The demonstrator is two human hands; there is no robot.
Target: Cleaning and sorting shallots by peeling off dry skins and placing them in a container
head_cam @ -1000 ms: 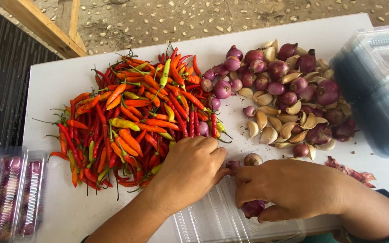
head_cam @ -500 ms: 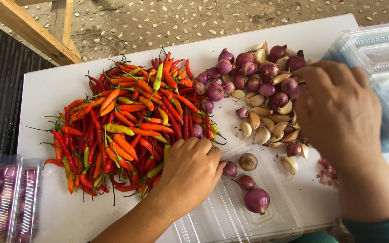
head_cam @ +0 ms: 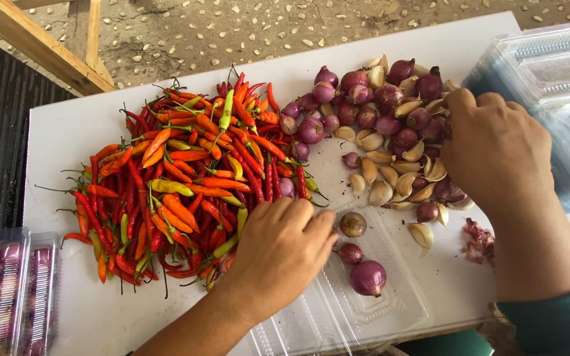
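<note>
A heap of red, orange and green chillies [head_cam: 179, 184] covers the left half of the white table [head_cam: 87, 125]. My left hand [head_cam: 278, 254] rests knuckles-up on the heap's near right edge, fingers curled into the chillies. To the right lies a pile of purple shallots [head_cam: 377, 105] mixed with garlic cloves [head_cam: 384, 181]. My right hand [head_cam: 496, 155] is over the right side of that pile, fingers bent down among the shallots. An open clear plastic tray [head_cam: 390, 310] at the table's front holds three shallots [head_cam: 367, 277].
A stack of clear plastic containers [head_cam: 549, 86] stands at the right edge. Packed clear trays [head_cam: 4, 290] with purple contents sit at the front left. Loose shallot skins [head_cam: 479, 234] lie near my right wrist. A wooden beam [head_cam: 41, 46] and gravel ground lie beyond the table.
My right hand has moved from the tray at the front, where it left shallots, up and right onto the shallot and garlic pile. My left hand has stayed on the chillies.
</note>
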